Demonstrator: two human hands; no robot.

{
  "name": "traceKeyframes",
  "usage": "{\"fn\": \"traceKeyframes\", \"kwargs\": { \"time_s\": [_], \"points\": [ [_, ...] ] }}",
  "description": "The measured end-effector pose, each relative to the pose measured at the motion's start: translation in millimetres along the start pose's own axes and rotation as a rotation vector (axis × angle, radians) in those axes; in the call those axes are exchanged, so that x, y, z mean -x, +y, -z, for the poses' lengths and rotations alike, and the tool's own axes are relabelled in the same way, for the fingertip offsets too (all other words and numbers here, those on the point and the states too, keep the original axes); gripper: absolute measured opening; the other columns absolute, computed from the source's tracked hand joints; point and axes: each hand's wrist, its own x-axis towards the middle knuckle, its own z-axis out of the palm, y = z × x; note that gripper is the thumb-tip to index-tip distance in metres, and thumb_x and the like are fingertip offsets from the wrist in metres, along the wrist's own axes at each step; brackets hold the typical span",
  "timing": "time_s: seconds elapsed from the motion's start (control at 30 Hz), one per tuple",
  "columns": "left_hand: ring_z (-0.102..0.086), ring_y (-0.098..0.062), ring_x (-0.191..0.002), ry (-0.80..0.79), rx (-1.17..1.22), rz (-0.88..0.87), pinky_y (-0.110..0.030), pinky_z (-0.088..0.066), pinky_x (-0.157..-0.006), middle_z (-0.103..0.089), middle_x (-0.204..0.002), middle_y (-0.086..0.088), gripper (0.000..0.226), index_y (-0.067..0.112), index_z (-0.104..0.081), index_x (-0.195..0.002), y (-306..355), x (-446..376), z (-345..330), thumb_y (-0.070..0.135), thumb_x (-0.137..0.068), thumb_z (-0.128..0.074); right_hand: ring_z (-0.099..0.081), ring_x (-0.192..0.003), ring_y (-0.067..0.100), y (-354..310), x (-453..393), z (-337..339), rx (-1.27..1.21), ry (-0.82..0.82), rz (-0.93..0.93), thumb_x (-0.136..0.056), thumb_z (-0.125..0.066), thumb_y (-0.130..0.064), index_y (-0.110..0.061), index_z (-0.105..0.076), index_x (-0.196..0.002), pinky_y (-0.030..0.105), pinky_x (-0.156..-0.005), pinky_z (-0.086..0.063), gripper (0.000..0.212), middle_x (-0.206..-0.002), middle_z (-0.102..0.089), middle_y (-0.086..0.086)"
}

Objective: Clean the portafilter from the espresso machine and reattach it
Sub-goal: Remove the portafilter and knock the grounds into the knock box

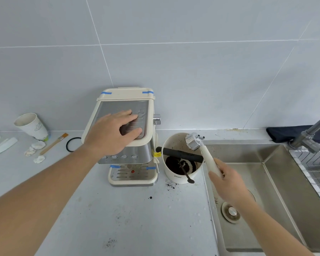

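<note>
The cream and steel espresso machine [127, 159] stands on the counter against the tiled wall. My left hand [112, 131] lies flat on its top, fingers spread. My right hand [224, 179] grips the white handle of the portafilter [194, 142]. Its chrome head hangs over the far rim of the white knock box [175, 175], above the black bar. The knock box holds dark coffee grounds and a small black spoon.
A steel sink [266, 182] with a drain lies to the right, its faucet [312, 134] at the far right beside a wire rack. Left of the machine are a paper cup [32, 126], a brush [54, 144], a black ring and crumpled tissue. Loose grounds dot the counter.
</note>
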Motion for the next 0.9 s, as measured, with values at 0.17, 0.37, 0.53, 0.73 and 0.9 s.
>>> {"fn": "traceKeyframes", "kwargs": {
  "time_s": [0.17, 0.37, 0.53, 0.73, 0.9],
  "points": [
    [-0.042, -0.021, -0.138, 0.004, 0.009, -0.005, -0.044, -0.027, -0.118, -0.041, -0.152, 0.017, 0.067, 0.042, -0.051, -0.138, 0.7, 0.7, 0.0, 0.073, -0.079, -0.04, -0.058, -0.06, 0.022, -1.4, 1.3, -1.0, 0.181, 0.023, 0.052, -0.086, -0.048, -0.019, -0.03, -0.053, -0.118, 0.039, -0.051, -0.052, 0.034, -0.072, -0.059, 0.003],
    [-0.042, -0.02, -0.139, 0.011, 0.015, -0.004, -0.045, -0.027, -0.118, -0.042, -0.152, 0.018, 0.071, 0.043, -0.05, -0.137, -1.9, -0.9, -2.0, 0.077, -0.077, -0.036, -0.056, -0.077, 0.016, -4.0, -0.5, -1.6, 0.217, 0.1, 0.12, -0.088, -0.052, -0.019, -0.031, -0.049, -0.126, 0.037, -0.065, -0.051, 0.041, -0.091, -0.058, -0.003],
    [-0.042, -0.023, -0.138, 0.013, 0.006, 0.0, -0.046, -0.029, -0.116, -0.042, -0.152, 0.018, 0.069, 0.044, -0.05, -0.138, -0.2, -0.3, -0.8, 0.075, -0.078, -0.038, -0.057, -0.077, 0.02, 2.3, 3.8, -8.1, 0.25, 0.091, 0.127, -0.091, -0.053, -0.019, -0.03, -0.044, -0.136, 0.038, -0.064, -0.053, 0.048, -0.099, -0.056, 0.0],
    [-0.042, -0.023, -0.138, 0.011, 0.005, -0.005, -0.046, -0.028, -0.117, -0.042, -0.152, 0.019, 0.069, 0.044, -0.05, -0.138, -0.5, -0.7, -0.5, 0.076, -0.078, -0.037, -0.054, -0.078, 0.022, 3.2, -3.6, -9.3, 0.339, 0.085, 0.107, -0.092, -0.053, -0.021, -0.028, -0.043, -0.14, 0.033, -0.063, -0.046, 0.049, -0.098, -0.053, -0.001],
    [-0.044, -0.023, -0.138, 0.013, 0.015, -0.009, -0.048, -0.03, -0.116, -0.043, -0.151, 0.018, 0.069, 0.044, -0.05, -0.137, -2.5, -1.4, -2.1, 0.077, -0.077, -0.037, -0.054, -0.079, 0.02, 5.9, -5.6, -9.3, 0.334, 0.077, 0.105, -0.092, -0.054, -0.022, -0.027, -0.043, -0.139, 0.032, -0.063, -0.043, 0.049, -0.101, -0.053, -0.002]
  ]
}}
